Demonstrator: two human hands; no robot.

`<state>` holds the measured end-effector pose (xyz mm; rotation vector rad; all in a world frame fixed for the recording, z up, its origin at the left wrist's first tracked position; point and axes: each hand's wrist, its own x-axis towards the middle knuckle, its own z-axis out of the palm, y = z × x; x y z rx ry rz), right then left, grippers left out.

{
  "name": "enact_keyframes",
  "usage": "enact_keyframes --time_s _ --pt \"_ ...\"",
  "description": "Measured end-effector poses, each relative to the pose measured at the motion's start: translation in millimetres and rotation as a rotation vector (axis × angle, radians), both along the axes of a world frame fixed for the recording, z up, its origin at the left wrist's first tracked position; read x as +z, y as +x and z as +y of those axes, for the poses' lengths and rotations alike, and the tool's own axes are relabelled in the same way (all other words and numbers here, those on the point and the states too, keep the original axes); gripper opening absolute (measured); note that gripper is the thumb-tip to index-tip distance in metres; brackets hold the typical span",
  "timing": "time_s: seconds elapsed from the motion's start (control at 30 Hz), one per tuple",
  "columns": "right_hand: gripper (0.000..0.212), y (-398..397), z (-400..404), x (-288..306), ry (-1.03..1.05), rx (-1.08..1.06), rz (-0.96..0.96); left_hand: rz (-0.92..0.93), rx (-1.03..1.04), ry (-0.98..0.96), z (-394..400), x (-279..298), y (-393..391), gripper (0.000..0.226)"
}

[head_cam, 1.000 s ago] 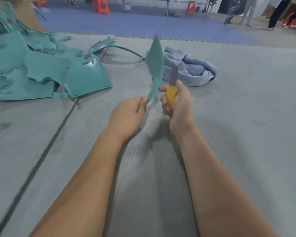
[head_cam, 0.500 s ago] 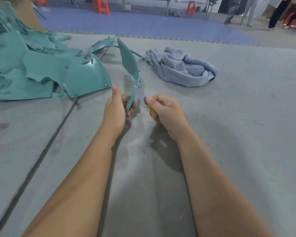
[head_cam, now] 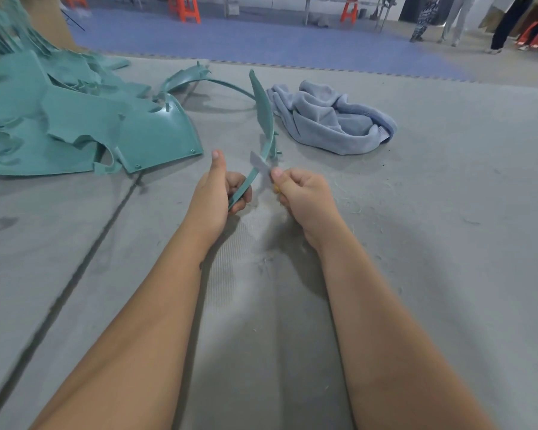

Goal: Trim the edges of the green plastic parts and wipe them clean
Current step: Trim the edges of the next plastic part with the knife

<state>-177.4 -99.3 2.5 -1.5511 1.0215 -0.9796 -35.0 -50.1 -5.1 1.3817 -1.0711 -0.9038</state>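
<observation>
Centrally, we are holding a curved green part [head_cam: 263,119] upright over the grey mat [head_cam: 416,243]. Our left hand [head_cam: 218,193] is gripping its lower end, fingers curled round the narrow strip and thumb [head_cam: 217,162] sticking up, so that the long edge is standing free of the mat and facing the tool. Our right hand [head_cam: 305,197] is clenching a knife whose yellow handle [head_cam: 276,190] is showing only as a sliver under the fingers; the thumb is pressing near the base of the blade [head_cam: 259,164], probably to steady a short stroke. We are laying the blade against the strip just above the left hand's grip, where the part is stiffest and least likely to flex away.

Fine green shavings [head_cam: 348,197] are lying on the mat beside the right hand, which suggests that trimming is the step in hand and wiping is not yet begun. A grey cloth [head_cam: 330,119] is lying crumpled just behind the part, near enough to reach for that later step. We are keeping a pile of green parts [head_cam: 75,119] to the left, well apart from the cutting. One slender arc [head_cam: 205,79] is lying between the pile and the cloth. Whether the piled parts are trimmed we cannot tell.
</observation>
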Motion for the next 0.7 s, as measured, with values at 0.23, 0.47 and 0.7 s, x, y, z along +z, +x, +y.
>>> enact_keyframes --time_s 0.23,0.47,0.7 --pt "0.039 0.5 -9.3 0.3 0.169 -0.226 -0.234 -0.15 0.017 0.012 5.4 5.0 2.9 0.065" --pt "0.035 -6.7 -1.0 1.0 0.15 0.085 -0.286 -0.16 -0.063 -0.004 6.0 10.4 -0.3 0.02" --pt "0.039 -1.7 2.2 0.2 -0.017 0.096 0.023 -0.156 -0.083 0.013 5.7 9.5 1.7 0.024"
